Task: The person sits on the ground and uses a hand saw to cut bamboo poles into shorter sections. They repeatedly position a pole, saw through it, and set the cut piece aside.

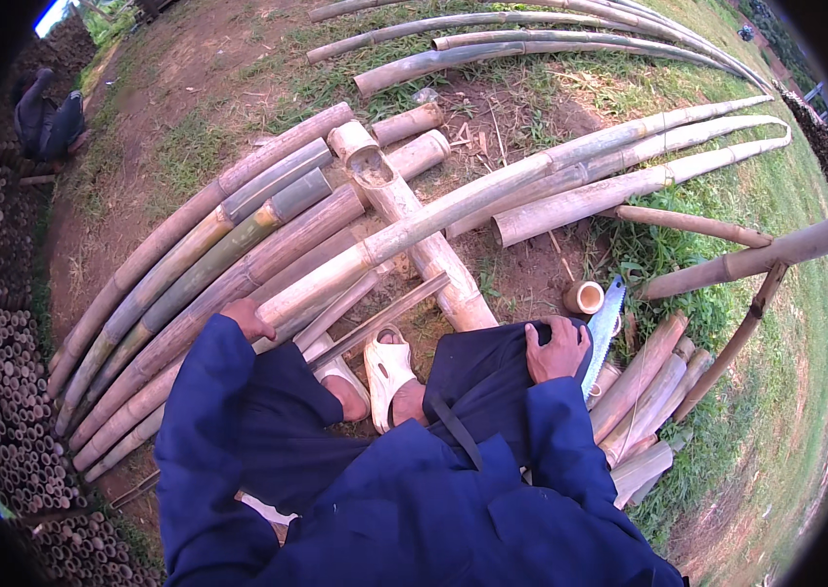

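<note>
My left hand (246, 319) is closed at the near end of a long pale bamboo pole (472, 201). The pole slopes away to the far right, crossing over a thick notched bamboo piece (404, 210) on the ground. My right hand (557, 350) lies on my right knee, fingers apart, holding nothing. Right beside it stands a hand saw, its toothed silver blade (605, 328) pointing up and away; its handle is hidden behind my sleeve. A short cut bamboo section (585, 296) is by the blade's tip. A split bamboo strip (380, 320) lies across near my sandals.
Several bamboo poles (199, 230) lie to the left, others (531, 44) farther off. Short bamboo lengths (644, 396) are piled at right near a propped pole frame (766, 259). Stacks of cut bamboo (18, 411) line the left edge. Another person (45, 119) sits far left.
</note>
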Tool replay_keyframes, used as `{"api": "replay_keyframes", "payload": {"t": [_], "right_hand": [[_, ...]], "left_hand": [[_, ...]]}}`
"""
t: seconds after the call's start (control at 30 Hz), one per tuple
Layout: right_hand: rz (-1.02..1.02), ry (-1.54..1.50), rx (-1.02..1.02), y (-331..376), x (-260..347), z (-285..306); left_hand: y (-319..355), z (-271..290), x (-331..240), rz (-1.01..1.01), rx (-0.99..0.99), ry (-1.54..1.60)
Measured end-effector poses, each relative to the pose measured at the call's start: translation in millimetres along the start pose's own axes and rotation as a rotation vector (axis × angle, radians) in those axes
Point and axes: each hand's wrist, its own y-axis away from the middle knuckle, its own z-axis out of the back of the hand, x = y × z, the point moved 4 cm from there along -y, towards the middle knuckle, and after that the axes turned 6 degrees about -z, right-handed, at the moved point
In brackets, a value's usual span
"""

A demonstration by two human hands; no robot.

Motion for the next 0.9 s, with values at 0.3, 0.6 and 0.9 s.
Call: {"api": "replay_keyframes", "payload": {"t": [0.3, 0.6, 0.9], "right_hand": [[-0.06, 0.126, 0.091, -6, 18, -1], [-0.057, 0.081, 0.062, -6, 21, -2], [-0.084, 0.045, 0.06, -10, 19, -4]], "left_hand": [[8, 30, -115, -0.304, -0.406, -0.033], [-69, 23, -311, -0.534, -0.709, -0.205], [-128, 17, -371, -0.4, -0.629, -0.293]]}}
